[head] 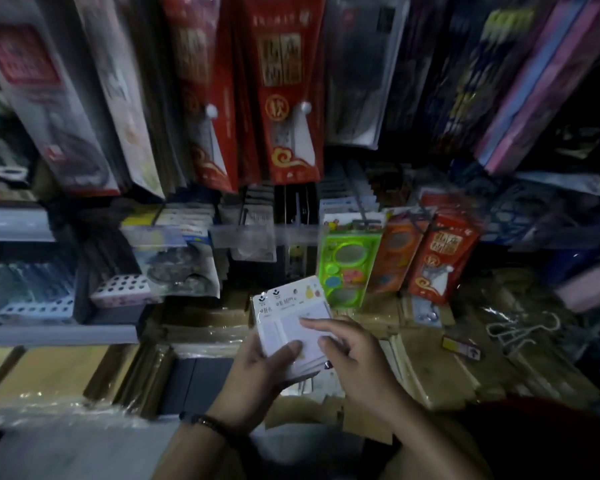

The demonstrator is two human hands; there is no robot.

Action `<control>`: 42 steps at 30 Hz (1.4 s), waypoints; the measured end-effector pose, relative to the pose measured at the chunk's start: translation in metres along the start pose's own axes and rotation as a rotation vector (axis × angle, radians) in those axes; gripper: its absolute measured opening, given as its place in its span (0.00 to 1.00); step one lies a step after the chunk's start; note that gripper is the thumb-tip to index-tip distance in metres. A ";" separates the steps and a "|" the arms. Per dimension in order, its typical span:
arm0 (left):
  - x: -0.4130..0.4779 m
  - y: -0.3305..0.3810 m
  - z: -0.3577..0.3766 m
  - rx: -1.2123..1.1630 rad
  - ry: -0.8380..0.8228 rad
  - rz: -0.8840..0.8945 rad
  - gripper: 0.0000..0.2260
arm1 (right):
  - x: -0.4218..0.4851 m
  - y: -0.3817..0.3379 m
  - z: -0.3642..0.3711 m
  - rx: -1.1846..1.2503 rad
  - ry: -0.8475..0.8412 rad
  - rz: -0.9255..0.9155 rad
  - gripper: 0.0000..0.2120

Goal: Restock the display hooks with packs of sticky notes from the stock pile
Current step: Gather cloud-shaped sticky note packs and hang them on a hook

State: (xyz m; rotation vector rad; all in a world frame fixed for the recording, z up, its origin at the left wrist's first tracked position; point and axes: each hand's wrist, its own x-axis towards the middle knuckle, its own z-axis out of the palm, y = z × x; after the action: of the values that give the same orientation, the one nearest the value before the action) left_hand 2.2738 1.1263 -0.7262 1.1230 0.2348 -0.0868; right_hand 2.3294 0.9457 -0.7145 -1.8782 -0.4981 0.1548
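Centrally, left hand (257, 370) grips sticky-note packs (290, 318) edgewise, right hand (359, 363) touching.

Glossy film over paper, matt cardboard below.
The packs of sticky notes (289, 322) are white paper in clear shiny wrap; the red hanging packs (284, 98) gleam likewise; the green stencil set (347, 268) is smooth bright plastic; the brown cartons (194, 323) are dull cardboard under glossy film.

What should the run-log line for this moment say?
phase: handling stock | left hand: grips sticky-note packs | right hand: rests on their top face, grip unclear | image: dim, blurred
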 end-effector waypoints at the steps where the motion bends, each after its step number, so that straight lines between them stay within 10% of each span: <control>1: -0.005 0.013 0.004 0.021 -0.016 0.036 0.21 | -0.003 -0.016 -0.009 0.010 -0.002 -0.006 0.25; 17: -0.047 0.262 0.119 0.225 -0.220 0.509 0.21 | 0.034 -0.258 -0.140 0.021 0.189 -0.370 0.27; 28: -0.048 0.385 0.164 0.243 0.118 0.898 0.19 | 0.098 -0.354 -0.194 0.130 0.451 -0.555 0.28; 42: -0.031 0.436 0.203 0.379 0.083 1.048 0.34 | 0.172 -0.404 -0.230 0.046 0.548 -0.692 0.28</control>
State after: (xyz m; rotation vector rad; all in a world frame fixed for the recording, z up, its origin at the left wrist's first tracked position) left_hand 2.3543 1.1309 -0.2513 1.5056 -0.3295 0.8769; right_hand 2.4572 0.9300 -0.2358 -1.5158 -0.7120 -0.7761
